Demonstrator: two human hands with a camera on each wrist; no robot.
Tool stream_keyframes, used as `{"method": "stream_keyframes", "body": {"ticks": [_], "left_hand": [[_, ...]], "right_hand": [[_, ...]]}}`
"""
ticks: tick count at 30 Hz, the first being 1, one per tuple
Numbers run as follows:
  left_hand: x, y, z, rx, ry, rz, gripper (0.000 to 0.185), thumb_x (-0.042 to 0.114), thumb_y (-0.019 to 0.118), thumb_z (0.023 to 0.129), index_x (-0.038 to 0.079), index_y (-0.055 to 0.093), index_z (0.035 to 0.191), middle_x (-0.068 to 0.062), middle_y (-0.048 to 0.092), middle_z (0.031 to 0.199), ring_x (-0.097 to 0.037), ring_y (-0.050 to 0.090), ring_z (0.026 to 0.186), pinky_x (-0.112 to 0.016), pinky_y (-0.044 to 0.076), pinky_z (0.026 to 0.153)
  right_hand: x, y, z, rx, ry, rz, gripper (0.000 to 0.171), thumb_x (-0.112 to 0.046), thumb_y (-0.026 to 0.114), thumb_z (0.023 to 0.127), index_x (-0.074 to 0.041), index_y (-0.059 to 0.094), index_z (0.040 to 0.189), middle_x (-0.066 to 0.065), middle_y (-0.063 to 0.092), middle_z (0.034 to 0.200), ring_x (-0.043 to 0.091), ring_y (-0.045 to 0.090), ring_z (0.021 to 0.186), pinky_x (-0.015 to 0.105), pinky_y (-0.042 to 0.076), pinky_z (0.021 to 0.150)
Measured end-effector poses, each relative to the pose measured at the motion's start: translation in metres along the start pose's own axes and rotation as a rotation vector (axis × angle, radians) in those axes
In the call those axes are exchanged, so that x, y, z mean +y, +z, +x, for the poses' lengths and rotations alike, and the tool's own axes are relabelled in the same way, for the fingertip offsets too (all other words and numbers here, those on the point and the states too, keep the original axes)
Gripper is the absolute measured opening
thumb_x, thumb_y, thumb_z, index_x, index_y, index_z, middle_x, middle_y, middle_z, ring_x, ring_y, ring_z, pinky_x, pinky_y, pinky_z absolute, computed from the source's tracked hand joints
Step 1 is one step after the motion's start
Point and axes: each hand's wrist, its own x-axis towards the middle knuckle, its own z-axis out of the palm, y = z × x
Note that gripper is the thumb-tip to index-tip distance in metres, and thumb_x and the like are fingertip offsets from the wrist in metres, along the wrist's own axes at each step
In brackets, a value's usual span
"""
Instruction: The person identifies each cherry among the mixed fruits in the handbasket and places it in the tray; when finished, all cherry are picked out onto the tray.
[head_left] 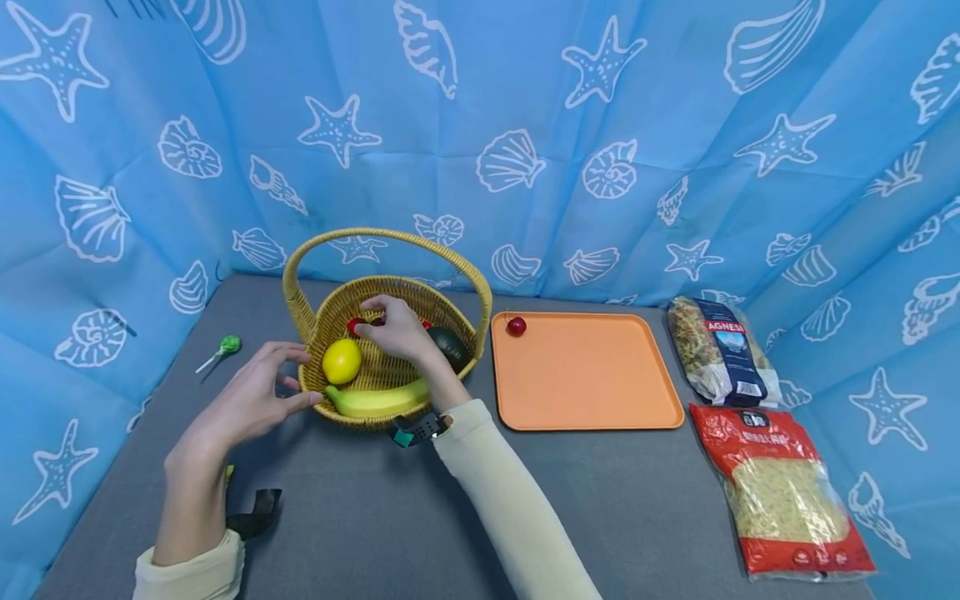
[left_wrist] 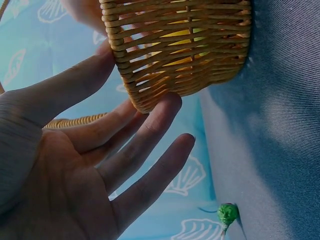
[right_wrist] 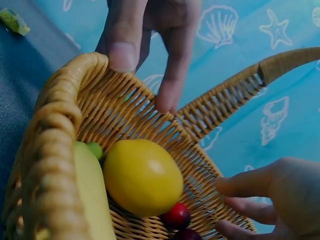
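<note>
A wicker basket (head_left: 315, 333) with a tall handle holds a yellow lemon (head_left: 342, 361), a banana (head_left: 375, 402), a dark avocado (head_left: 447, 347) and small red cherries (right_wrist: 176, 216). My right hand (head_left: 395, 331) reaches inside, fingers spread beside the cherries; in the right wrist view they stand apart from them, with nothing seen between. My left hand (head_left: 251, 392) touches the basket's left side, thumb and fingertips on the rim, as the left wrist view (left_wrist: 75, 170) also shows, its fingers (left_wrist: 150, 127) mostly straight.
Right of the basket lies an orange tray (head_left: 592, 375) with one cherry (head_left: 516, 326). Farther right are an Agnesi pasta bag (head_left: 723, 350) and a red food bag (head_left: 783, 492). A green lollipop (head_left: 229, 344) lies at left. Blue shell-patterned curtains (head_left: 465, 108) border the grey table.
</note>
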Motion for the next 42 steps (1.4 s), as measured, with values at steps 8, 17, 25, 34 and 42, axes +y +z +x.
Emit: {"method": "stream_keyframes", "body": {"ticks": [8,17,25,34,42], "left_hand": [[0.000,0.001,-0.001,0.006,0.006,0.003,0.064,0.022,0.082,0.099,-0.009,0.053,0.148,-0.030,0.043,0.157,-0.043,0.069,0.116,-0.060,0.062,0.096],[-0.001,0.001,-0.001,0.012,0.015,0.008,0.064,0.023,0.082,0.099,-0.009,0.054,0.147,-0.030,0.044,0.156,-0.043,0.070,0.115,-0.061,0.062,0.096],[-0.001,0.000,0.000,0.008,0.004,0.010,0.065,0.024,0.082,0.099,-0.008,0.054,0.148,-0.030,0.044,0.156,-0.043,0.069,0.116,-0.061,0.062,0.096],[-0.001,0.000,0.000,0.004,0.004,0.004,0.065,0.024,0.082,0.099,-0.008,0.053,0.148,-0.030,0.044,0.157,-0.044,0.069,0.116,-0.060,0.062,0.096],[-0.001,0.000,0.000,0.007,0.011,0.001,0.065,0.023,0.081,0.099,-0.009,0.053,0.148,-0.030,0.043,0.157,-0.044,0.069,0.117,-0.060,0.062,0.095]], "right_hand": [[0.001,0.014,0.007,-0.063,0.061,-0.136,0.038,-0.007,0.059,0.109,-0.004,0.063,0.147,0.015,0.065,0.148,0.026,0.064,0.113,0.031,0.055,0.093],[0.006,0.016,0.005,-0.047,0.077,-0.214,0.041,0.008,0.063,0.099,-0.007,0.072,0.136,0.013,0.070,0.143,0.023,0.059,0.110,0.025,0.050,0.084],[0.009,0.013,0.004,-0.022,0.081,-0.147,0.034,0.003,0.068,0.101,-0.006,0.075,0.134,0.012,0.073,0.140,0.024,0.068,0.121,0.034,0.059,0.101],[0.003,-0.013,-0.029,-0.033,-0.041,0.007,0.036,-0.007,0.068,0.104,-0.004,0.069,0.141,0.018,0.071,0.137,0.035,0.075,0.087,0.022,0.051,0.065],[-0.011,-0.055,-0.085,-0.099,-0.176,0.036,0.036,-0.009,0.072,0.102,-0.009,0.071,0.138,0.016,0.076,0.125,0.012,0.076,0.082,0.022,0.055,0.066]]}}
